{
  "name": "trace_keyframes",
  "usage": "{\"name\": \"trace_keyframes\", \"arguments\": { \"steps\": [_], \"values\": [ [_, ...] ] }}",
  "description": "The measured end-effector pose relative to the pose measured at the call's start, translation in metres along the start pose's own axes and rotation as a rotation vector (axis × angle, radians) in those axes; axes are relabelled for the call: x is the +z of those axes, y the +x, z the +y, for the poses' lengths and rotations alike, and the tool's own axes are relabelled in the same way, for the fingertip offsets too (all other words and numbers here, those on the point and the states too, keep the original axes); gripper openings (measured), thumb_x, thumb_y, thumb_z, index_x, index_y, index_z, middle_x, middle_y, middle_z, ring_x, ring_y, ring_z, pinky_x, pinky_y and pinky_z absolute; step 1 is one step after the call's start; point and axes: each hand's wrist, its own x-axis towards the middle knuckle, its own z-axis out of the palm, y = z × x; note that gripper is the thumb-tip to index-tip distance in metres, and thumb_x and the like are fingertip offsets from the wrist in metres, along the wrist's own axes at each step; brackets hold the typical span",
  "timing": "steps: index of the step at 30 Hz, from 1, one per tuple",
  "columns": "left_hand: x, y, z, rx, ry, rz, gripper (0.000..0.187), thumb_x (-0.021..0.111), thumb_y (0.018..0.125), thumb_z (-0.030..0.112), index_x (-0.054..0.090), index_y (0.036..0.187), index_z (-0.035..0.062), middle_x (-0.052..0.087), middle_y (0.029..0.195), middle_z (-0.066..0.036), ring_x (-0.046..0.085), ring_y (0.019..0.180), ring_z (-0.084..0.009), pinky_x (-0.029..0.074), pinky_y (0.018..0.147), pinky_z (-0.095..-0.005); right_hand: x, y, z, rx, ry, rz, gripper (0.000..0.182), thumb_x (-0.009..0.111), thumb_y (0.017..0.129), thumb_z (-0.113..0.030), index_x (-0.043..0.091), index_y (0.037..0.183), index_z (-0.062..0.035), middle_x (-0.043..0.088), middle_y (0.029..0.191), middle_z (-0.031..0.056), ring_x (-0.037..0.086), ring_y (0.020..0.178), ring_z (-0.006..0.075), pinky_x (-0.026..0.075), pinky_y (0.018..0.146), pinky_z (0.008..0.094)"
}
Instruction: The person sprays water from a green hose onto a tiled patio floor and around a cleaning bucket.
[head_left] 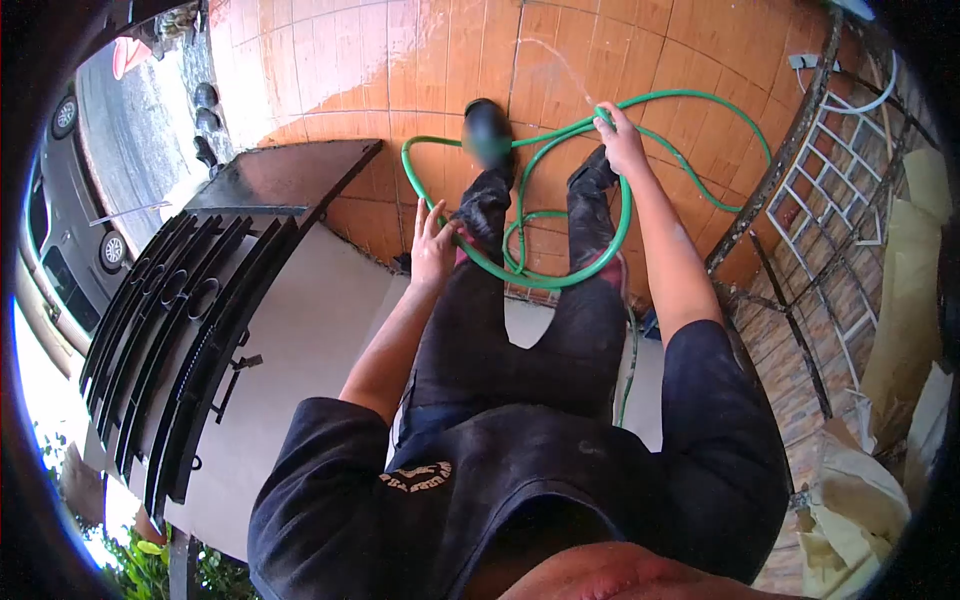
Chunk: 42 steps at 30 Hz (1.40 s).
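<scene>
A green hose (550,281) hangs in a wide loop in front of my legs. My right hand (621,141) is wrapped round the hose near its end, and a thin stream of water arcs from there over the orange tiled floor (440,60). My left hand (435,245) holds the left side of the loop beside my knee, with some fingers raised. More of the hose curves over the tiles to the right of my right hand. My dark shoes stand on the tiles, partly covered by the hose.
A black metal gate (190,330) stands at the left, with a street and a parked car (75,220) beyond it. White metal grating (825,195) leans at the right, above crumpled paper sheets (850,500). Plants (140,565) show at the lower left.
</scene>
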Motion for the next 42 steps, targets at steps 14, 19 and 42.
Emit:
{"name": "trace_keyframes", "arguments": {
  "steps": [14,19,42],
  "values": [
    [0.020,0.056,0.047,-0.003,0.042,0.348,0.031,0.079,0.071,0.021,0.069,0.100,0.0152,0.060,0.118,-0.008,0.042,0.131,-0.0415,0.039,0.104,-0.0572,0.014,0.155,0.010,0.172,0.446,-0.170,0.028,0.060,0.094,-0.023,0.057,0.121,-0.0174,0.045,0.062,-0.0026,0.039,0.043,0.0061,0.030,0.036,0.0244],
    [0.054,0.095,0.088,0.060,-0.087,0.425,0.034,0.080,0.066,0.038,0.068,0.091,0.0186,0.058,0.094,-0.004,0.053,0.111,-0.0335,0.035,0.105,-0.0590,-0.011,0.187,0.004,0.239,0.430,-0.159,0.029,0.058,0.095,-0.026,0.054,0.123,-0.0205,0.044,0.063,-0.0032,0.038,0.041,0.0063,0.026,0.032,0.0245],
    [0.128,0.284,-0.044,0.192,-0.074,-0.087,0.012,0.074,0.071,0.018,0.068,0.079,0.0106,0.062,0.076,-0.006,0.059,0.085,-0.0291,0.042,0.078,-0.0418,-0.053,0.416,0.098,-0.029,0.790,0.459,0.013,0.051,0.097,-0.019,0.050,0.110,-0.0214,0.044,0.066,-0.0005,0.037,0.041,0.0107,0.027,0.032,0.0259]
  ]
}}
